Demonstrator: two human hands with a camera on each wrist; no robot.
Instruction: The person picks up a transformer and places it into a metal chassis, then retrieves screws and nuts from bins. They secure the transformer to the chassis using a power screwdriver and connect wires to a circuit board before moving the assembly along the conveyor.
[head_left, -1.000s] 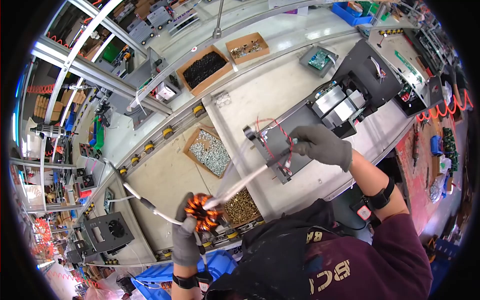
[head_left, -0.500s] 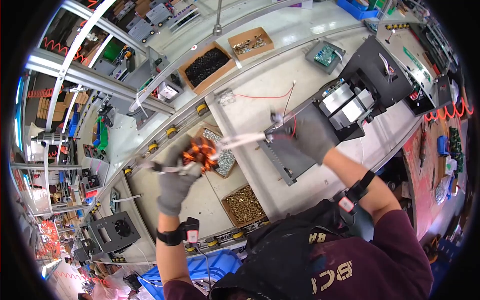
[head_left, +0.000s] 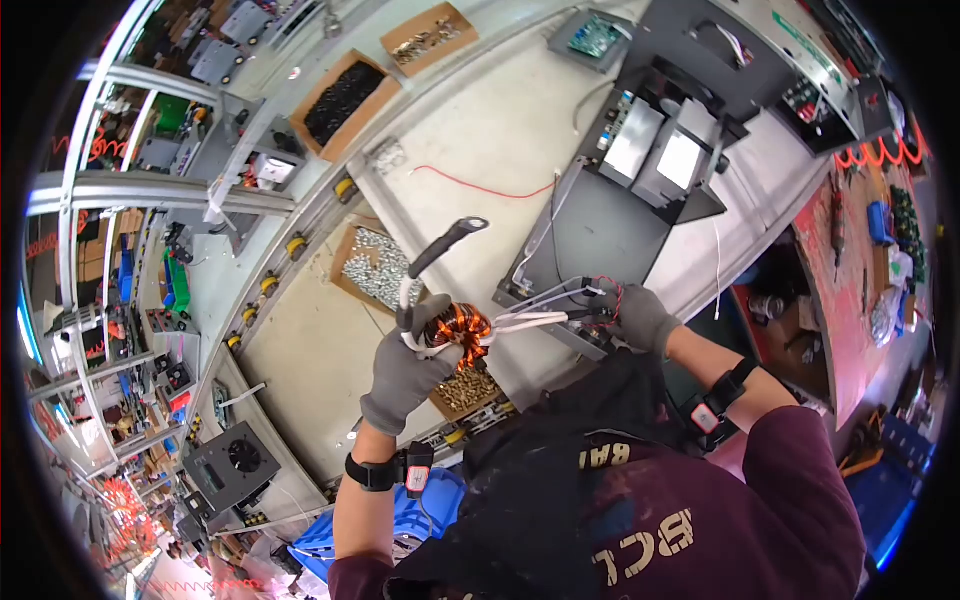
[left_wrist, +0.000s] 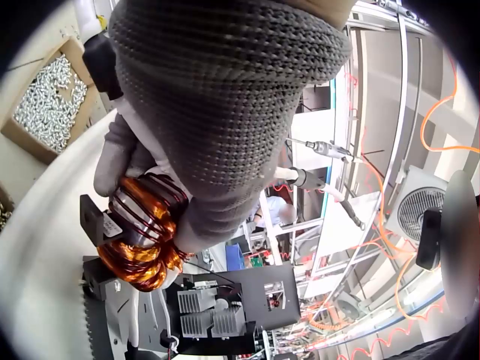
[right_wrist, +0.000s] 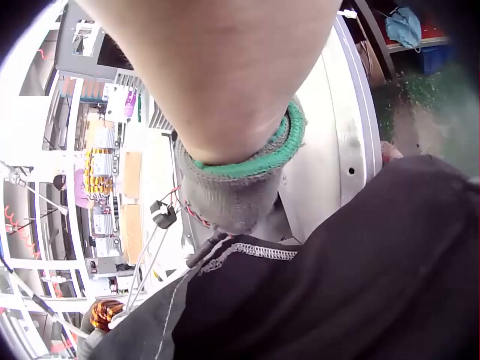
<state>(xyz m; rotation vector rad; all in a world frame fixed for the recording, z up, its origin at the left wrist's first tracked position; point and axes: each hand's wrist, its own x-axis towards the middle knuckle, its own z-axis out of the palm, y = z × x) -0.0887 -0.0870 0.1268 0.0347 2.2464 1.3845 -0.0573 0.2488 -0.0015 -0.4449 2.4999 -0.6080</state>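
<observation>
- i see two grey knit gloves; the left hand (head_left: pixel 408 375) has its fingers curled round one coil (head_left: pixel 470 322), a thick ring wound in shiny copper-coloured wire.
- i place the coil above the pale bench (head_left: pixel 300 375), in front of the torso and just beside the carton of silver screws (head_left: pixel 378 268).
- the right hand (head_left: pixel 640 318) pinches the dark-sleeved ends of the leads (head_left: pixel 535 320); i count two thick white ones, stretched across from the coil.
- a twisted red wire (right_wrist: pixel 196 216) lies by the right glove, and one black block (right_wrist: pixel 163 214) sits on thin pale wires.
- one more white cable rises beside the left glove: smooth black sleeve (head_left: pixel 440 248), one flat metal ring lug (head_left: pixel 478 224).
- i count four cartons (head_left: pixel 365 120), all brown cardboard: silver screws, brass-coloured pieces (head_left: pixel 468 390), black bits (head_left: pixel 343 103), mixed metal bits (head_left: pixel 428 42).
- beyond the right hand lies one dark sheet-metal chassis (head_left: pixel 610 225), bearing two silver blocks (head_left: pixel 633 140).
</observation>
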